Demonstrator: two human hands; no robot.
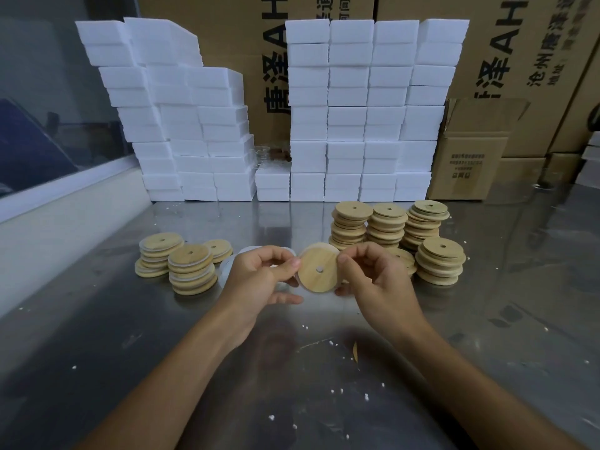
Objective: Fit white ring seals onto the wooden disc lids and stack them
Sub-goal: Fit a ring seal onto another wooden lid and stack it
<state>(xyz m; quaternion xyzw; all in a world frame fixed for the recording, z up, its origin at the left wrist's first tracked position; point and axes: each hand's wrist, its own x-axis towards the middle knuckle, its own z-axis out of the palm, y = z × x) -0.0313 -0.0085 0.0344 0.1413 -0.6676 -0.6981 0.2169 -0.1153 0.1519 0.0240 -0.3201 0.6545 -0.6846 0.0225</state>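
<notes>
At the centre of the frame we see 1 wooden disc lid held up on edge above the steel table, its flat face with the small centre hole turned toward us. The left hand pinches the lid's left rim between thumb and curled fingers, and the right hand grips the right rim the same way, thumb on the near face and fingers bent behind it. A thin white edge shows along the lid's upper rim; we cannot tell whether that is a ring seal already seated there. Behind the left hand, loose white ring seals lie flat on the table, partly hidden by the fingers. Left of centre stand 3 short stacks of finished lids, pale bands showing between the discs. To the right of centre, 4 taller stacks of bare lids stand close together, with another lid just behind the right hand. Along the top of the frame, white foam blocks are piled in columns against brown cardboard cartons, and a small open carton sits at the right end of the piles. White crumbs speckle the table near the forearms.
</notes>
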